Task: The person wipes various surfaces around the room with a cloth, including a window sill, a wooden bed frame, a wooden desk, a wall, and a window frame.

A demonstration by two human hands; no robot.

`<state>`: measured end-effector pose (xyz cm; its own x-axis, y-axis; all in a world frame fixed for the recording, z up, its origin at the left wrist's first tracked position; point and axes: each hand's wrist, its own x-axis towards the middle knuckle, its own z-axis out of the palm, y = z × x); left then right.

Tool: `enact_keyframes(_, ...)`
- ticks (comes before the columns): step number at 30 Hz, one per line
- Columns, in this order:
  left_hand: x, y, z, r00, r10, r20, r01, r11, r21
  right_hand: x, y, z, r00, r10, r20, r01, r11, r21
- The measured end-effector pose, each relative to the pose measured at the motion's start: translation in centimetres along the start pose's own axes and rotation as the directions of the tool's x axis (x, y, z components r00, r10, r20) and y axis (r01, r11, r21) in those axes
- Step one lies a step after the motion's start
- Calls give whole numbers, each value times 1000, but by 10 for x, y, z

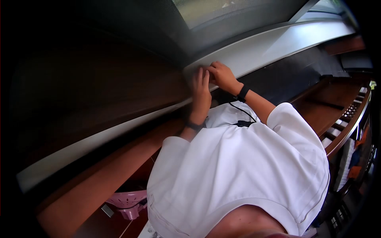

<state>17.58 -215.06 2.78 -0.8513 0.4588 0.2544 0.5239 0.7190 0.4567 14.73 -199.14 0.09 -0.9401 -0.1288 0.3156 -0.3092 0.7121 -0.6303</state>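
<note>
My left hand (201, 91) is raised at the corner of a white window sill (262, 49), its fingers stretched up and partly blurred. Beside it, my right hand (224, 77) has its fingers bent and closed, with the fingertips meeting those of my left hand. Whatever lies between the fingertips is too dark and small to make out. A black band (242, 93) circles my right wrist, and a dark band (194, 126) is on my left wrist.
A window with a mesh screen (214, 16) rises behind the sill. A dark brown panel (95, 87) fills the left side. Wooden furniture (327, 103) stands at the right. A pink plastic item (129, 200) and a brown wooden beam (103, 178) are at the lower left.
</note>
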Motion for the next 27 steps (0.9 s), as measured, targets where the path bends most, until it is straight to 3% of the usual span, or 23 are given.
enact_keyframes(3,38,16,20,999,-42,24,44,994,-99,2,23,-37,1000,-7,17,7,1000,-14)
enact_keyframes(8,79,57,54,986,-82,144,112,969,-218,-31,65,-85,992,117,55,-111,988,-104)
enact_keyframes(11,60,82,48,964,-215,159,244,949,-200,-53,64,-102,974,142,173,-131,989,-73)
enact_keyframes(12,46,72,58,977,-150,154,176,970,-168,-56,62,-102,972,123,200,-120,992,-29)
enact_keyframes(15,28,70,53,935,-309,173,331,937,-113,-47,58,-89,981,-2,196,-19,994,105)
enact_keyframes(18,38,72,41,820,-527,221,533,845,39,-31,73,-67,965,-70,252,39,991,125)
enact_keyframes(22,71,72,56,900,-436,-6,436,899,-42,0,90,-76,976,-46,214,27,995,92)
enact_keyframes(27,140,94,97,954,-297,29,298,944,-140,4,140,-117,989,90,120,-86,995,-43)
